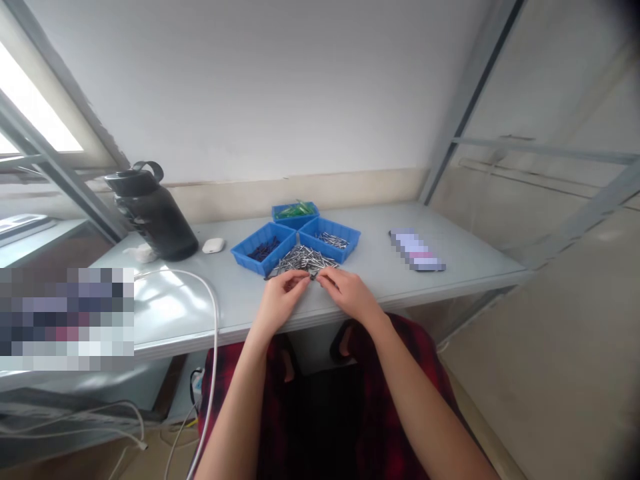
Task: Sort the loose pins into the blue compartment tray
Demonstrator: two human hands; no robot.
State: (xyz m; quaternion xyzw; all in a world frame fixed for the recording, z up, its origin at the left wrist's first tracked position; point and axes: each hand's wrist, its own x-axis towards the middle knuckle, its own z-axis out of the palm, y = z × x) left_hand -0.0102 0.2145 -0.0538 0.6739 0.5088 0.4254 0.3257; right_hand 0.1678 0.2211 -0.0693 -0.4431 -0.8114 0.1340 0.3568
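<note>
A heap of thin silver metal pins, perhaps screws or rivets, lies on the table between two blue bins. At the near edge of this heap my left hand and my right hand come close together. Thumb and fingers of each are pinched, and what sits between the fingertips is too small to make out. The left blue bin holds dark thin pieces. Similar silver pins lie in the right blue bin. Behind them, another blue bin contains green pieces.
A dark water bottle stands at the back left beside a white earbud case. A phone lies on the right. One white cable hangs over the table's front edge. Metal frame posts rise at both sides.
</note>
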